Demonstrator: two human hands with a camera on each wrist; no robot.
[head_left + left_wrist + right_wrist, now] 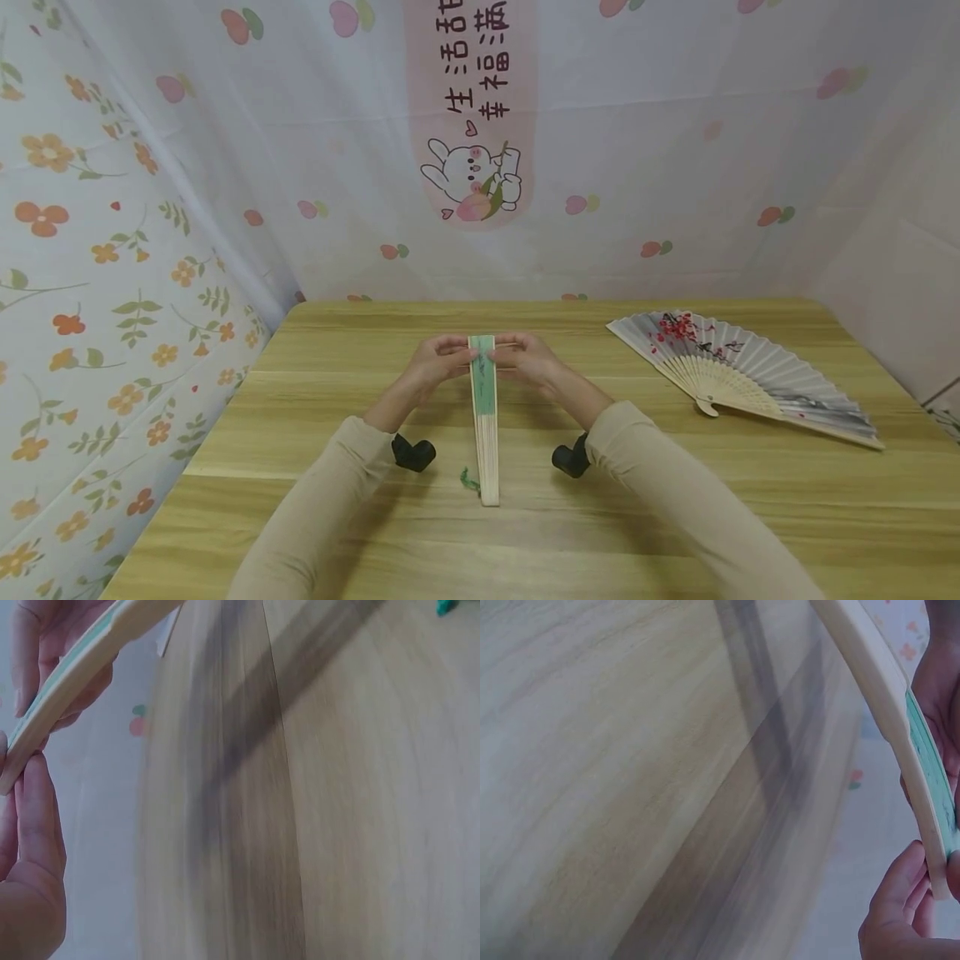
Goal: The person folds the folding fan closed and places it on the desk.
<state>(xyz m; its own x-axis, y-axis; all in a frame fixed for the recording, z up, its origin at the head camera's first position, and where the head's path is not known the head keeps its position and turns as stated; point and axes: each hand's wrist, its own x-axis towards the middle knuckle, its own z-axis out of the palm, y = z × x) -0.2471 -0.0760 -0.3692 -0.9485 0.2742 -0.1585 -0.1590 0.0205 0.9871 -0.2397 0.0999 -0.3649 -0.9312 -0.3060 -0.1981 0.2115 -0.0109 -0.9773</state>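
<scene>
A folded hand fan (484,400) with green leaf and pale ribs is held above the table, its ribbed end toward me. My left hand (439,360) pinches the far end from the left, thumb on top and fingers beneath. From the other side my right hand (531,360) pinches that same end. Both wrist views show the fan's pale edge (82,679) between thumbs and fingers. A small green tassel (469,479) hangs by the near end of the fan.
An open grey fan (738,371) with red blossoms lies at the right of the wooden table (315,333). Patterned cloth (637,150) hangs behind the table, and a flowered cloth (135,275) hangs at the left. Black wrist mounts (413,454) sit below both wrists.
</scene>
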